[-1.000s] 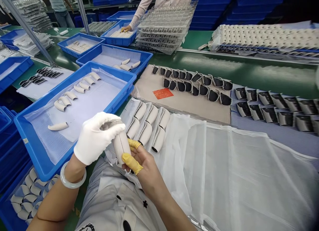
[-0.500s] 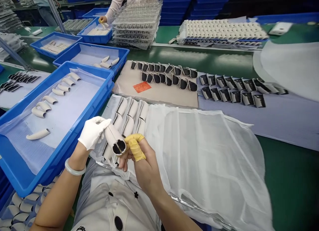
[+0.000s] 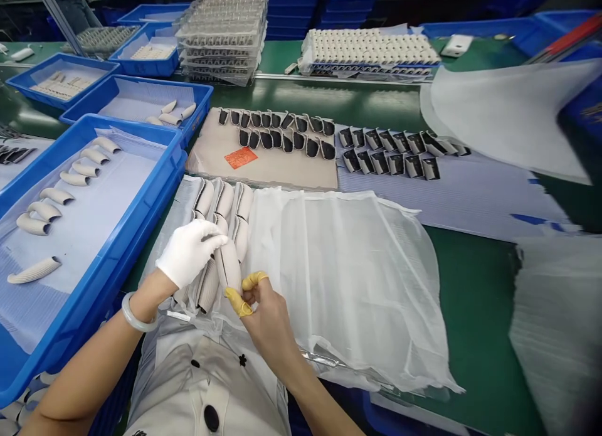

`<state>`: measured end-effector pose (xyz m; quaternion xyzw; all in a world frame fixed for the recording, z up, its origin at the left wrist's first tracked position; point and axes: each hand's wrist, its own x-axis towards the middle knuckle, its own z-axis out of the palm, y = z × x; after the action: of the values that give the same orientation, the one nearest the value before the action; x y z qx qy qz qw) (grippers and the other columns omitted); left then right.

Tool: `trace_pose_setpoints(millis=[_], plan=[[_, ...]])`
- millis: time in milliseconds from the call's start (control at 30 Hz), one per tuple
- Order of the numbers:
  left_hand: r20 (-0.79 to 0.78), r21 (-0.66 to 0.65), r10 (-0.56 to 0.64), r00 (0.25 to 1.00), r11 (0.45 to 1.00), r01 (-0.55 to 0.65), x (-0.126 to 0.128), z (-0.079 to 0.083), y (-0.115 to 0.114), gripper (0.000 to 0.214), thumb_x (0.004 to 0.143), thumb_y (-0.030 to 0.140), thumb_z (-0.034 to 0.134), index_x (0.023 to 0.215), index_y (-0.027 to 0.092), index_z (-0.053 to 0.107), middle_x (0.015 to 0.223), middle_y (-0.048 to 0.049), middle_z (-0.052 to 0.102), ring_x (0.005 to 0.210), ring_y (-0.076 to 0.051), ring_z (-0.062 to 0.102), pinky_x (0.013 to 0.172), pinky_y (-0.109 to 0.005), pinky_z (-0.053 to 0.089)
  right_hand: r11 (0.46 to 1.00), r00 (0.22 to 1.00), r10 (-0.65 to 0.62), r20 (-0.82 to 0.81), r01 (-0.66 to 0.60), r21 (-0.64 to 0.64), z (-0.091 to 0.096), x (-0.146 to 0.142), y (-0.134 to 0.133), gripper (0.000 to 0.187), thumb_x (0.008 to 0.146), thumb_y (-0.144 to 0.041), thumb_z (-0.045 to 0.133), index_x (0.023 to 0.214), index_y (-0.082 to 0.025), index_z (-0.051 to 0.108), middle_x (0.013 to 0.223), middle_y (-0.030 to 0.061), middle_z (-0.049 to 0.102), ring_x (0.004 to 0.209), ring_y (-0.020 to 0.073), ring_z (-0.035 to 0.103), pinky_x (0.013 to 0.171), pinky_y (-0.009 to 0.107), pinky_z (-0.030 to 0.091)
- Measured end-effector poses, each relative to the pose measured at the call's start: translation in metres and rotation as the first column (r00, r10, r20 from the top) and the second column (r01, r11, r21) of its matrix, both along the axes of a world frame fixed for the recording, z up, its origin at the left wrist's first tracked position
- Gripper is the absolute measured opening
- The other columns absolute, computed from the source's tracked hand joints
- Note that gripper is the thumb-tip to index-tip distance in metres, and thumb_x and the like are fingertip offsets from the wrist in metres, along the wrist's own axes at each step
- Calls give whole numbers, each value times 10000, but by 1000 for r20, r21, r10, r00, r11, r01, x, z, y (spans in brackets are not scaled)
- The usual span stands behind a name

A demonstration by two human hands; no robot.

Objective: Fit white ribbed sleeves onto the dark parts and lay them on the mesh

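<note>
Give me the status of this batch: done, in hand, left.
Done, it seems: dark-lined shells in rows on the beige sheet. In hand: one white ribbed shell, between the gloved left hand and the right hand with yellow finger cots. Left: the white shells in the blue tray.

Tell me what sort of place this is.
Most likely a factory assembly line: a green conveyor belt runs past, blue plastic trays hold rows of curved white moulded parts, and a white-gloved left hand holds one.
</note>
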<state>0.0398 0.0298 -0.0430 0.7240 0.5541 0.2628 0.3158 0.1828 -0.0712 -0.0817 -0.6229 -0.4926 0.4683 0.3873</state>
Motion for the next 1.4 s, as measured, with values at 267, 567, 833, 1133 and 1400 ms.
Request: trace_pose_setpoints(millis=[267, 567, 833, 1133, 1400], plan=[[-137, -49, -361, 922, 932, 358, 21, -38, 13, 129, 779, 169, 649, 657, 177, 690, 720, -25, 631, 760, -167, 598, 739, -291, 469, 996, 977, 51, 207, -66, 65, -17, 12, -24, 94, 881, -300, 517, 834, -228, 477, 681, -1, 578, 546, 157, 514, 507, 306, 430], [-283, -51, -369, 885, 928, 370, 17, -63, -1, 192, 826, 284, 612, 719, 190, 741, 765, -67, 620, 846, -231, 529, 768, -373, 397, 948, 892, 112, 437, -228, 223, -26, 22, -23, 175, 931, -182, 399, 962, -182, 572, 853, 87, 591, 699, 193, 561, 598, 328, 484], [-395, -81, -368, 841, 927, 367, 17, -54, -2, 179, 845, 285, 583, 876, 190, 731, 850, -79, 637, 909, -248, 524, 793, -383, 393, 876, 724, 104, 682, -392, 282, -33, 8, -26, 239, 907, -67, 387, 929, -147, 610, 794, 108, 571, 723, 239, 515, 608, 363, 454], [-534, -72, -375, 757, 913, 401, 22, -50, -12, 138, 801, 270, 620, 837, 174, 712, 869, -98, 621, 891, -285, 531, 750, -414, 390, 834, 579, 70, 812, -481, 271, -42, -2, -21, 256, 878, -31, 397, 751, -160, 578, 683, 84, 536, 628, 235, 451, 560, 359, 388], [-575, -31, -318, 754, 929, 368, 18, -40, -11, 254, 912, 265, 449, 944, 187, 689, 915, -88, 636, 914, -249, 536, 775, -383, 396, 826, 609, 94, 787, -489, 280, -15, 40, 19, 188, 953, -158, 385, 978, -134, 570, 862, 94, 606, 762, 191, 573, 675, 294, 495]])
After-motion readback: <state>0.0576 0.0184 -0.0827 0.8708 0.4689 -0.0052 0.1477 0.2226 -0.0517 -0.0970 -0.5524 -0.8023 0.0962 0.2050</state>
